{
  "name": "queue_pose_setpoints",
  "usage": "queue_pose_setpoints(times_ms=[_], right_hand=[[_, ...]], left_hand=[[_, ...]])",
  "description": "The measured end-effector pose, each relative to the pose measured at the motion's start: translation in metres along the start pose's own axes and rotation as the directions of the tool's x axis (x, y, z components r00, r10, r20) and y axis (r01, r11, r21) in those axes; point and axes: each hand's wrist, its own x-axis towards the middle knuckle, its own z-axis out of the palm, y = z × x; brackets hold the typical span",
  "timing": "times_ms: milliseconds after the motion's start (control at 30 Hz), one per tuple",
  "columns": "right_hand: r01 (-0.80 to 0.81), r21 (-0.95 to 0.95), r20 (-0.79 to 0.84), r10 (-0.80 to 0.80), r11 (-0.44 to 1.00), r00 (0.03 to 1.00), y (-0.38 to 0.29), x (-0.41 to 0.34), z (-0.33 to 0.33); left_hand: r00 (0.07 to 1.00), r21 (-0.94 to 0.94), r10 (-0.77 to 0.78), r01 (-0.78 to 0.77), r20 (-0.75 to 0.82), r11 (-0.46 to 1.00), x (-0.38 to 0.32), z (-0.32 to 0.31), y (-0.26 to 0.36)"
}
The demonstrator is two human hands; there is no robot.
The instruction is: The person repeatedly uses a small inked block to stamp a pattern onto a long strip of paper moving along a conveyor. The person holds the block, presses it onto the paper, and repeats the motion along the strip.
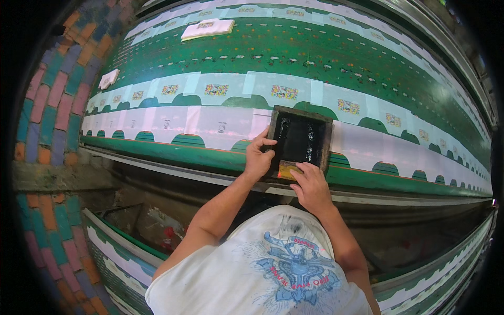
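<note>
A screen-printing frame [301, 139] with a worn wooden rim lies over the near row of white fabric pieces [226, 128], at the edge of a long green printing table [204, 153]. Streaks of glossy black ink run along both sides of its dark mesh. My left hand [260, 155] grips the frame's left side, thumb and fingers bent around the rim. In my right hand [313, 183] is a yellow and orange squeegee [288, 170], held at the near end inside the frame. The fabric under the frame is hidden.
A second row of fabric pieces [252, 88] with colourful prints lies behind. A stack of white fabric [208, 29] sits farther back, and a small folded pile [109, 79] at the left. The table's metal rail [157, 161] runs before me. Another printing table [118, 256] stands behind, past a dark aisle.
</note>
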Motion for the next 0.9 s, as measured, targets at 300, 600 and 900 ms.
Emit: queue_pose_setpoints(times_ms=[300, 600, 900], right_hand=[[0.137, -0.038, 0.269, -0.122, 0.990, 0.955, 0.025, 0.045, -0.021], [0.033, -0.054, 0.123, -0.027, 0.998, 0.992, 0.095, 0.140, -0.018], [0.057, -0.218, 0.080, -0.040, 0.974, 0.996, 0.050, 0.083, 0.006]], left_hand=[[0.999, 0.130, 0.029, -0.031, 0.016, 0.991, -0.001, -0.001, 0.009], [0.863, 0.720, 0.269, -0.504, 0.427, 0.476, 0.017, -0.021, 0.068], [0.842, 0.733, 0.218, -0.538, 0.494, 0.416, 0.034, -0.019, 0.079]])
